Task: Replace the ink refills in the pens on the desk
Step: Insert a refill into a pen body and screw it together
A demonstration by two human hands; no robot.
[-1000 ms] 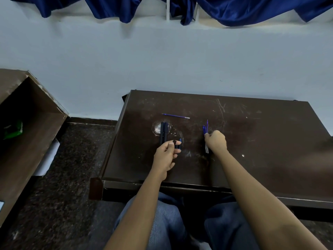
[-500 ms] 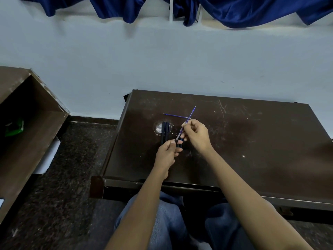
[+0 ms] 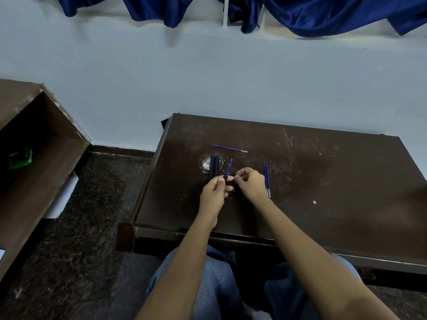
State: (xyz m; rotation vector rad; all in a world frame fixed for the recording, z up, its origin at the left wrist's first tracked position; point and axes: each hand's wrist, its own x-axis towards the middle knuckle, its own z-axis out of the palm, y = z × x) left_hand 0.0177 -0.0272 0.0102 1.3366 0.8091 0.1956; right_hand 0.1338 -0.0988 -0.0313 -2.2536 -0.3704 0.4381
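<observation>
No word, label, brand or number can be read anywhere in view. The pen barrel point(image 3: 232, 187) and the blue refill point(image 3: 229, 166) held at the fingertips of the left hand point(image 3: 213, 192) and right hand point(image 3: 250, 183) are too small to show any print. The same goes for the black pens point(image 3: 214, 166) just beyond the left fingers, the pair of refills point(image 3: 266, 179) just beside the right knuckles, and the single refill point(image 3: 230, 148) farther out past both hands. The green packet point(image 3: 19, 158), well apart to the left of the fingers, is blurred.
</observation>
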